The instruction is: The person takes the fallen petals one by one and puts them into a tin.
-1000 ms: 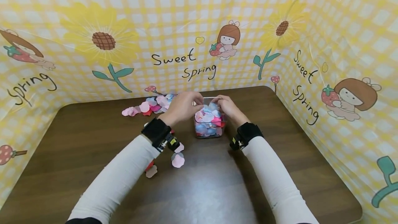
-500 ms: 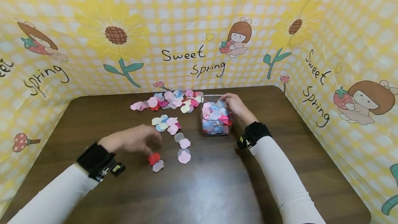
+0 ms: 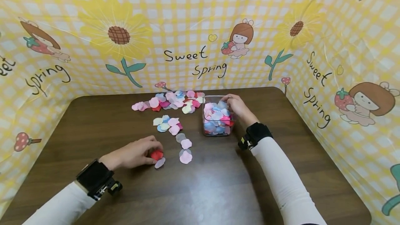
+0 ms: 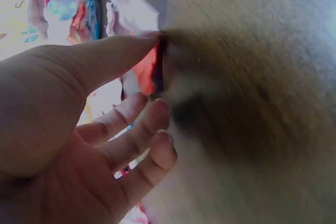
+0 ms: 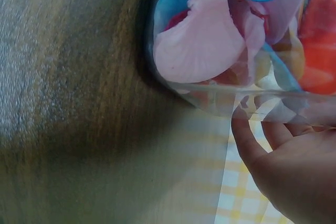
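Observation:
In the head view my left hand is low over the table, left of centre, thumb and fingers closing round a red petal and a pale lilac petal. The left wrist view shows the red petal between thumb tip and fingertips. Right of centre stands a clear plastic box filled with pink, blue, white and red fabric petals. My right hand grips its far right wall; in the right wrist view the fingers show through the clear side.
A heap of petals lies along the table's back edge. A smaller cluster lies in front of it, with a short line of pale petals beside the box. A checked yellow cloth surrounds the wooden table.
My left hand has left the box and come down at the red and lilac petals, which have shifted slightly away from me. My right hand stays at the box.

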A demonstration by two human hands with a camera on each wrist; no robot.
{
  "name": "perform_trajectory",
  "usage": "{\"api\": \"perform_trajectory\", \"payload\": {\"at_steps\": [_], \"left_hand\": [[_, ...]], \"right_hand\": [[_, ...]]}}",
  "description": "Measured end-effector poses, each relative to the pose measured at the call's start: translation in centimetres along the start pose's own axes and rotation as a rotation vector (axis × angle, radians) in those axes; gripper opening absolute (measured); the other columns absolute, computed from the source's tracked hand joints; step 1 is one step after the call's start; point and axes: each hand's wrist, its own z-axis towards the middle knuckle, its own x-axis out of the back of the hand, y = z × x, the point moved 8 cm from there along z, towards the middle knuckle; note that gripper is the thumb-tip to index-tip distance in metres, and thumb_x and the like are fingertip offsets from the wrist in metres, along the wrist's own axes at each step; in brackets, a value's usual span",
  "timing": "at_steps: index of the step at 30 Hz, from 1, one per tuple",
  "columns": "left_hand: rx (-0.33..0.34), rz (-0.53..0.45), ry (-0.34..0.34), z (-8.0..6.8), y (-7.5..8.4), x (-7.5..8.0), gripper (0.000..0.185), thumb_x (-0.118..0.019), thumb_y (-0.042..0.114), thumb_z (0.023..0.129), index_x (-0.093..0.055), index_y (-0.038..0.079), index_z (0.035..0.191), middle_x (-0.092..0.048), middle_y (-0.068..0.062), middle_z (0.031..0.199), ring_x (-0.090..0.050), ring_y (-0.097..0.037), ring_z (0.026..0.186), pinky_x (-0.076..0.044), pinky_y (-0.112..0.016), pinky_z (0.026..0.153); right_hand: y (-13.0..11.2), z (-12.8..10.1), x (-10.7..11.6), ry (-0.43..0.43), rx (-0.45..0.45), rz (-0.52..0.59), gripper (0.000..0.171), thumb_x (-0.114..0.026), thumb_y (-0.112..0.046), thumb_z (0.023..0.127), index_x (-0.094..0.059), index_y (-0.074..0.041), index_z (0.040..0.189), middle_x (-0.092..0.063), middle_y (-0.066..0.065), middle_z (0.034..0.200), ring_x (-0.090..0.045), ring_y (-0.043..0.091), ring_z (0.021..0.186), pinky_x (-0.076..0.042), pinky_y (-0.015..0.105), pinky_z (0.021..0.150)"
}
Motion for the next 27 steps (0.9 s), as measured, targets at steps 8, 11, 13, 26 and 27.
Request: {"api": "perform_trajectory", "payload": {"at_steps": [8,11,13,26,27], "left_hand": [[-0.023,-0.031,0.072,1.4,-0.8,0.9,0.015,-0.079,0.014,0.090,-0.067,0.012,0.098,-0.060,0.001,0.088,-0.055,-0.017,0.080,-0.048,-0.026,0.068],[0.003,-0.062,0.085,1.8,-1.1,1.8,0.010,-0.077,0.010,0.091,-0.068,0.010,0.095,-0.062,0.002,0.081,-0.057,-0.014,0.072,-0.051,-0.026,0.063],[0.018,-0.062,0.108,2.2,-1.0,2.8,0.008,-0.076,0.008,0.091,-0.069,0.008,0.095,-0.063,0.003,0.079,-0.058,-0.013,0.068,-0.052,-0.026,0.061],[-0.110,0.019,0.470,12.6,9.9,10.1,0.015,-0.072,0.007,0.095,-0.074,0.004,0.110,-0.074,-0.009,0.094,-0.065,-0.017,0.071,-0.052,-0.033,0.064],[-0.107,0.015,0.459,13.7,10.5,9.9,0.018,-0.071,0.007,0.096,-0.074,0.003,0.113,-0.074,-0.010,0.098,-0.066,-0.019,0.075,-0.052,-0.033,0.066]], "right_hand": [[0.4,0.1,0.1,0.009,-0.026,0.020,0.037,-0.036,-0.001,0.093,-0.063,0.002,0.118,-0.035,0.002,0.066,-0.029,0.018,0.056,-0.030,0.034,0.059],[0.3,0.0,0.1,0.008,-0.030,0.015,0.037,-0.037,-0.002,0.093,-0.063,0.001,0.120,-0.036,0.005,0.068,-0.030,0.021,0.059,-0.031,0.035,0.062],[0.2,0.0,0.1,0.010,-0.032,0.013,0.037,-0.037,-0.002,0.094,-0.063,0.001,0.120,-0.036,0.006,0.070,-0.031,0.023,0.061,-0.032,0.036,0.064],[0.1,0.1,0.2,-0.006,0.015,-0.006,0.038,-0.035,-0.001,0.093,-0.062,0.003,0.120,-0.035,0.004,0.068,-0.029,0.018,0.056,-0.030,0.036,0.061],[0.1,0.1,0.1,-0.011,0.020,-0.008,0.038,-0.035,-0.001,0.093,-0.062,0.003,0.120,-0.035,0.003,0.067,-0.029,0.017,0.055,-0.030,0.035,0.061]]}}
